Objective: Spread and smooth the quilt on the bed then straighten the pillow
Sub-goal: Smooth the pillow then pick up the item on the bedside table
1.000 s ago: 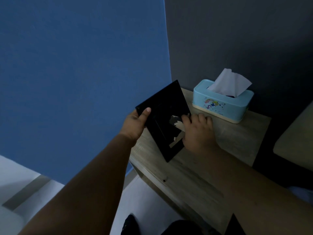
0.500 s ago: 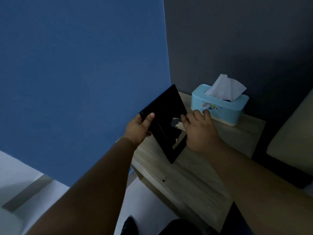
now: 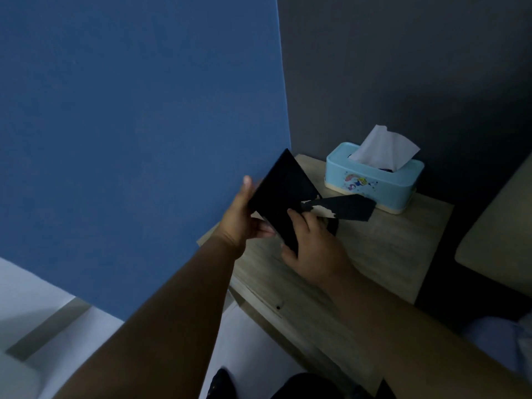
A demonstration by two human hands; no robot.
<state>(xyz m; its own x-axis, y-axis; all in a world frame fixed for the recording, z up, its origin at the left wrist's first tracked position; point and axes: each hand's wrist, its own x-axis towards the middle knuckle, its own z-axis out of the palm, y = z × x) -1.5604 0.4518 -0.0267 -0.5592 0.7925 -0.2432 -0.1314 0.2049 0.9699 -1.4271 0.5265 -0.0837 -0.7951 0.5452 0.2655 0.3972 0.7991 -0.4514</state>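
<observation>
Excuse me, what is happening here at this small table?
A person holds a black picture frame with both hands above a wooden bedside table. The left hand grips the frame's left edge, and the right hand holds its lower edge. The frame's back stand sticks out toward a light blue tissue box at the back of the table. No quilt or pillow is clearly in view.

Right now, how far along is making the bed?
Nothing shows done: no quilt or pillow is in view. In hand: the left hand and right hand hold a flat black frame with its stand flap swung out, over the wooden bedside table. Spreading, smoothing and straightening are left.
</observation>
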